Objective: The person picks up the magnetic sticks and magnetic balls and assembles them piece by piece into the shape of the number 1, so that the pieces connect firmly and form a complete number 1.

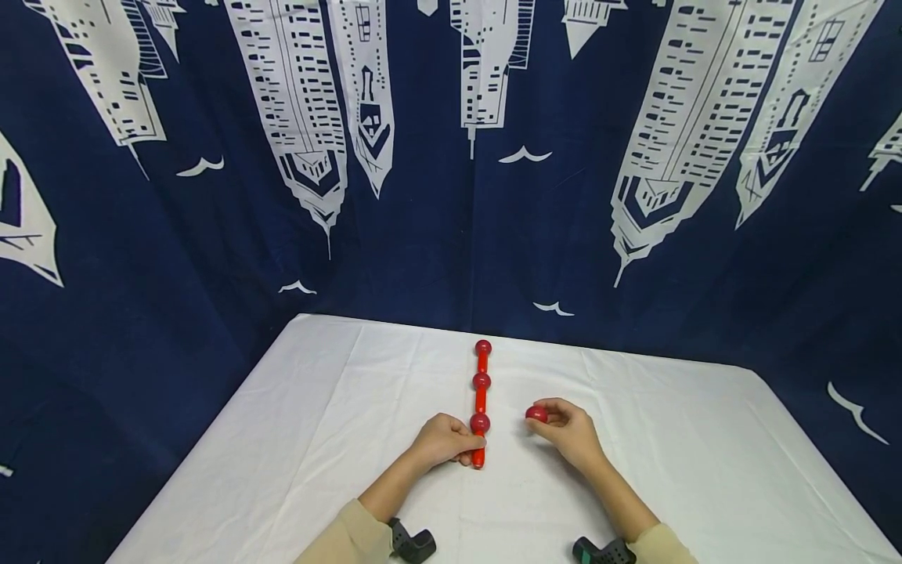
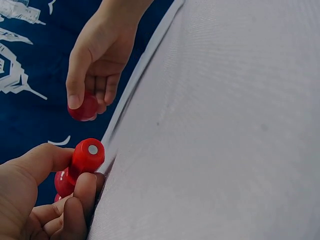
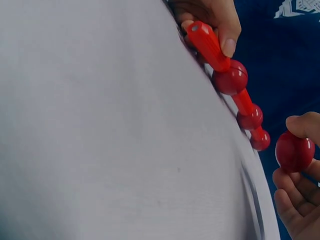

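A straight chain of red balls and red rods lies on the white table, pointing away from me. My left hand pinches its nearest rod between thumb and fingers; a pale round spot, like a magnet, shows on that rod's free end. Three balls alternate with the rods, the closest ball right beyond my left fingers. To the right of the chain, my right hand holds a loose red ball between thumb and fingertips, apart from the chain.
A white cloth covers the table, with slight creases. Behind it hangs a dark blue curtain printed with white buildings and birds. Dark devices are strapped at the left wrist and right wrist.
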`<state>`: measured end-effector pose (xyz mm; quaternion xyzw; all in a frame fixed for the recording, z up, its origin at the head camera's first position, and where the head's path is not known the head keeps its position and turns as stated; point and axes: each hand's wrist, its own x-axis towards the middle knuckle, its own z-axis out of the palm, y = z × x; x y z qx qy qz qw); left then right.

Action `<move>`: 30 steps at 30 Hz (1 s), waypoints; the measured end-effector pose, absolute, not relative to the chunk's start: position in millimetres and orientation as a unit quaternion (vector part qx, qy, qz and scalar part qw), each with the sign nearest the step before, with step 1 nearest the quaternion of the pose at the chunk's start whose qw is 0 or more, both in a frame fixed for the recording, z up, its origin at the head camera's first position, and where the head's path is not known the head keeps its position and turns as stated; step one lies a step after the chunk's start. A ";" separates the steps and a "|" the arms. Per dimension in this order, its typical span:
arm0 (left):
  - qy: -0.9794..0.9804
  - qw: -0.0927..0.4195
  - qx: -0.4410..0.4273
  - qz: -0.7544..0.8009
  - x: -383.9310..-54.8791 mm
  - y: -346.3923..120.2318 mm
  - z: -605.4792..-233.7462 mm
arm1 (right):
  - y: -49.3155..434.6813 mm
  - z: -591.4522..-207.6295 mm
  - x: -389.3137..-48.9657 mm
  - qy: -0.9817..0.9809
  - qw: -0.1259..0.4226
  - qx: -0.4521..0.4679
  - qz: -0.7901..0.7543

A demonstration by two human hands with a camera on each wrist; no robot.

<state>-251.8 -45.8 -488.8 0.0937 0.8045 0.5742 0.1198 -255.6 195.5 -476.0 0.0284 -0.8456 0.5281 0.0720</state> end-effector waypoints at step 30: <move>0.804 0.125 0.089 0.574 -253.3 -45.3 -490.8 | 163.4 -479.6 -224.7 -0.815 0.004 0.064 0.575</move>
